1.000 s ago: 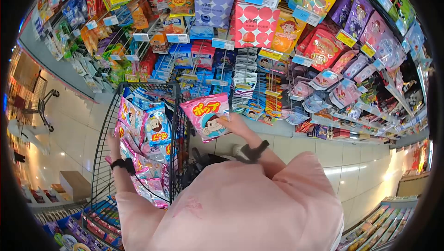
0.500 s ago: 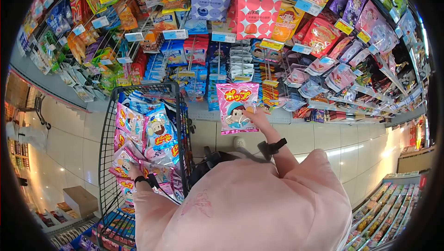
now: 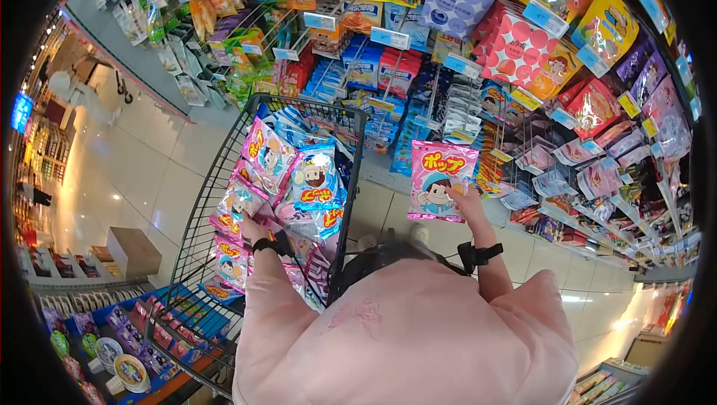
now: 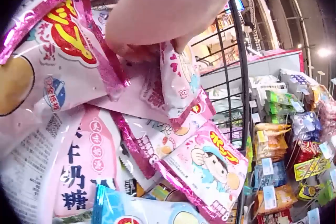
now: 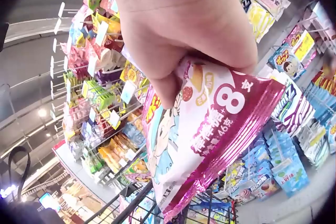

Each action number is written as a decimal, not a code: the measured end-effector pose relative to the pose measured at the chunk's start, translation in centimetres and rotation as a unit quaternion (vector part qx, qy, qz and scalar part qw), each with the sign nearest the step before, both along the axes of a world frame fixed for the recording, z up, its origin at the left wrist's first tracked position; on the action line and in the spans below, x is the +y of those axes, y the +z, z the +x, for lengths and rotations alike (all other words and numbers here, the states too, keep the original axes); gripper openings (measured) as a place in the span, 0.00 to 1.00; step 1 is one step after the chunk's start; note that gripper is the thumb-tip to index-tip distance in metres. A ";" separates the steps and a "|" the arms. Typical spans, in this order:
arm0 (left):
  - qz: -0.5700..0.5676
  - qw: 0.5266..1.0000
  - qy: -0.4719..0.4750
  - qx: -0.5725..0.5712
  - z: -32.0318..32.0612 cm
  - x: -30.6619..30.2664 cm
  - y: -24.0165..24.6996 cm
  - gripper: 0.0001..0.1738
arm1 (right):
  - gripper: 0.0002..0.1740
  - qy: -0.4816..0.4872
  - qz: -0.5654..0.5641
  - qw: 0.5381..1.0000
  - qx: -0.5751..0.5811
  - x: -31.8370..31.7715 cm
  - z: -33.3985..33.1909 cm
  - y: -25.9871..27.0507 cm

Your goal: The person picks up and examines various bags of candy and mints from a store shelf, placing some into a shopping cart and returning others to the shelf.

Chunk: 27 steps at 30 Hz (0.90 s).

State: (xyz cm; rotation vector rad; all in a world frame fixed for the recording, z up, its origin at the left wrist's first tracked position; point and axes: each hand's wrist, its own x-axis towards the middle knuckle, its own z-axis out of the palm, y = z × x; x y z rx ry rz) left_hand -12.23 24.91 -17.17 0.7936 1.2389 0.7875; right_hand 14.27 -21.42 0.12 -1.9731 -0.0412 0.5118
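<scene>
My right hand (image 3: 469, 205) grips a pink bag of lollipops (image 3: 439, 178) by its right side, thumb on the printed front. It hangs upright in front of the shelf, right of the shopping cart (image 3: 357, 147). Seen from the right wrist, the bag's shiny magenta lower seam (image 5: 226, 155) points down toward the cart. Inside the cart, my left hand (image 3: 255, 229) is among several pink and blue candy bags (image 3: 317, 173). Its fingers curl at a crumpled pink candy bag (image 4: 178, 85) in the left wrist view; the hand hides part of that bag.
Ahead, hooks hold many candy packets (image 3: 515, 50) with price tags sticking out. Behind the cart on the left stand a cardboard box (image 3: 134, 251) and a low display of snacks (image 3: 112, 330). Tiled floor (image 3: 149, 136) runs along the aisle.
My right hand has carried the lollipop bag away from the cart's side and turned it upright. The left hand has moved from the cart's left side onto the bags inside. The view has swung left.
</scene>
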 end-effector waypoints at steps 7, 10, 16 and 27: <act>0.134 0.969 0.201 -0.050 4.3 -3.8 8.1 0.12 | 0.16 0.012 0.032 0.999 0.039 1.5 -0.8 1.4; 0.248 0.966 -0.032 0.068 4.7 -5.5 10.7 0.16 | 0.16 0.004 0.094 0.994 0.047 2.9 -1.6 3.2; 0.239 0.946 -0.210 -0.060 9.4 -11.0 17.0 0.27 | 0.20 0.068 0.271 0.951 0.136 7.5 -1.7 3.4; 0.253 0.891 -0.377 0.006 14.2 -10.6 12.0 0.21 | 0.20 0.096 0.200 0.967 0.123 10.6 -2.1 4.5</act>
